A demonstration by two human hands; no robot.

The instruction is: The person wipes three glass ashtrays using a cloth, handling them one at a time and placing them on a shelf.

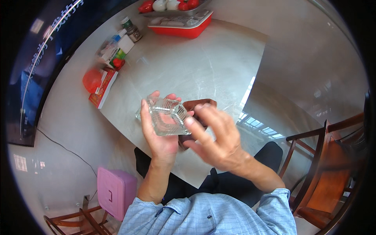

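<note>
A clear, ribbed glass dish (169, 129), perhaps an ashtray, is tilted above the table in my left hand (161, 145). The thumb presses on its left side, and the other fingers reach around the far side and underneath. My right hand (220, 138) is blurred, its fingers apart, close to the dish's right corner. One fingertip overlaps that corner; whether it touches the glass is unclear. On the table behind both hands lies a brown object (199, 103), mostly hidden, so its kind cannot be made out.
On the grey table (188, 64) stand a red lidded container (182, 31), jars (133, 32), and a red box (104, 88) beside a red balloon-like object (92, 80). A television (38, 73) hangs left. Wooden chairs (323, 176) and a pink bin (113, 191) flank me.
</note>
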